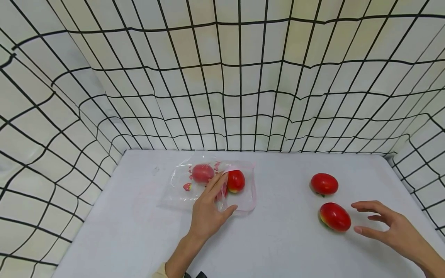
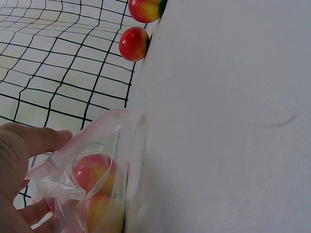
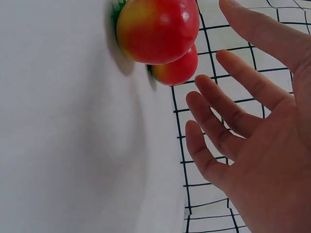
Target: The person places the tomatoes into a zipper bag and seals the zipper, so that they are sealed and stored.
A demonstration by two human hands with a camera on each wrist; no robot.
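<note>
A clear zip bag [image 1: 243,200] with a pink edge and strawberry prints lies on the white table. Inside it are red tomatoes, one under the printed plastic [image 1: 203,173] and one near the mouth [image 1: 236,181]; another is partly hidden. My left hand [image 1: 208,216] holds the bag's lifted mouth edge, thumb apart from the straight fingers in the head view. On the right, two glossy red tomatoes with yellowish patches lie loose, a nearer one [image 1: 335,217] and a farther one [image 1: 324,183]. My right hand [image 1: 396,227] hovers beside the nearer tomato, fingers spread, touching nothing.
Black netting [image 1: 240,77] over white sheeting rises behind the table and along both sides. The white table surface [image 1: 278,231] stretches between the bag and the loose tomatoes. A small dark object [image 1: 201,275] shows at the bottom edge, by the left sleeve.
</note>
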